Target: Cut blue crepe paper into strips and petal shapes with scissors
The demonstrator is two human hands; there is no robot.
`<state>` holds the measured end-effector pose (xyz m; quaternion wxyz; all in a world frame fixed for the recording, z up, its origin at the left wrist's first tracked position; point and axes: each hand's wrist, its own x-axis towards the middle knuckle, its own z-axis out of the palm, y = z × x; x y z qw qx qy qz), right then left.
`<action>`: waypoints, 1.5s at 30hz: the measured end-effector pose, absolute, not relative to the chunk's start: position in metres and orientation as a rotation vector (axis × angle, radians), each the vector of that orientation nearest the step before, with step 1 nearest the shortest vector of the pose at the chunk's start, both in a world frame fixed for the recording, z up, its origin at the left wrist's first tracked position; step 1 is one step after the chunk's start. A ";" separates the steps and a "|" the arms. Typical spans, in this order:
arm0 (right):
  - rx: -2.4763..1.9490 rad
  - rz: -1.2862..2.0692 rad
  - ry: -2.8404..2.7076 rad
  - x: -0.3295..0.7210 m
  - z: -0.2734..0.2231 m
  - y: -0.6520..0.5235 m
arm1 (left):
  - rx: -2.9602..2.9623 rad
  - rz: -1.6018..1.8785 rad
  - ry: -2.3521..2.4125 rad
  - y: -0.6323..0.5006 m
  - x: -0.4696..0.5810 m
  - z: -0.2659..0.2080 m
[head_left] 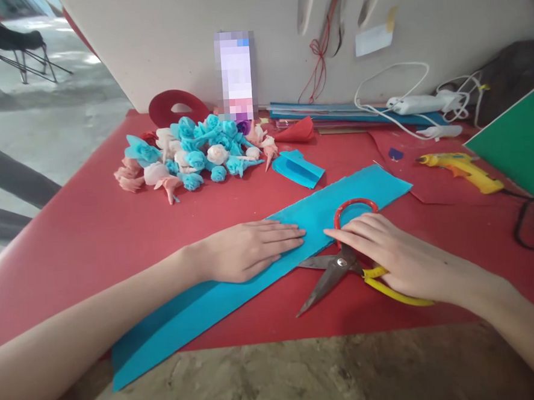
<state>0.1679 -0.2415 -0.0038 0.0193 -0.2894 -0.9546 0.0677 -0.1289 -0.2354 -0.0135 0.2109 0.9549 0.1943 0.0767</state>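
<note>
A long strip of blue paper [183, 317] lies slantwise across the red table, its near left end hanging past the table edge. My left hand [252, 249] rests flat on the strip, fingers stretched out. In my right hand [392, 249] is a pair of scissors [330, 277] with one red and one yellow handle. The blades stand apart; one tip points toward the table's front edge, and the other reaches the strip's lower edge near my left fingertips. Part of the handles is hidden behind my right fingers.
Behind the strip lie a folded blue paper piece [299, 169] and a heap of blue and pink paper roses [195, 147]. A yellow glue gun [464, 171] lies at right, near a white power strip [428, 102]. A red tape roll [157, 110] leans at the back.
</note>
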 end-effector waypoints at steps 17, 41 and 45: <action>-0.789 0.351 -2.970 0.132 -0.002 -0.240 | 2.805 0.276 0.509 -0.235 -0.130 -0.021; -0.835 0.229 -2.972 0.142 -0.002 -0.247 | 2.753 0.350 0.464 -0.234 -0.130 -0.022; -0.774 0.207 -2.979 0.128 0.000 -0.250 | 2.761 0.350 0.487 -0.234 -0.130 -0.024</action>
